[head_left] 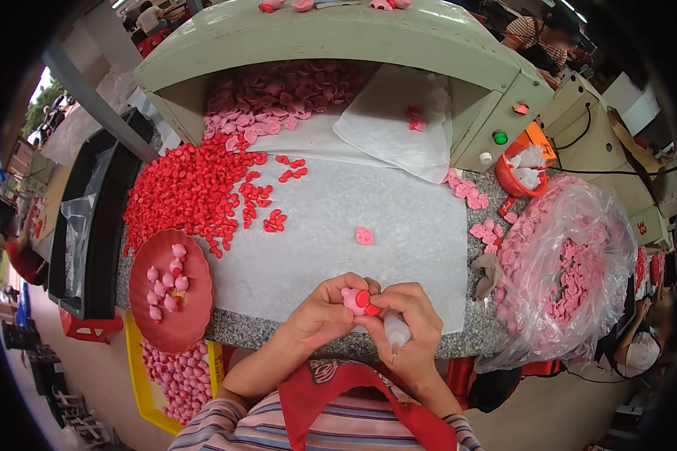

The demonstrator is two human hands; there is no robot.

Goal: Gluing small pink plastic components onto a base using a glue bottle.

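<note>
One pink-and-red figurine (359,301) up at the white sheet's (301,225) near edge | left hand (316,312) pinching pink body, right hand (415,319) red part, translucent bottle (397,331) in palm | dish figurines (159,289) look done | red-piece heap (173,199) looks left

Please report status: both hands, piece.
Left hand holds pink-red piece. Right hand touches it, holds whitish bottle. Loose pink piece ahead on white sheet.
</note>
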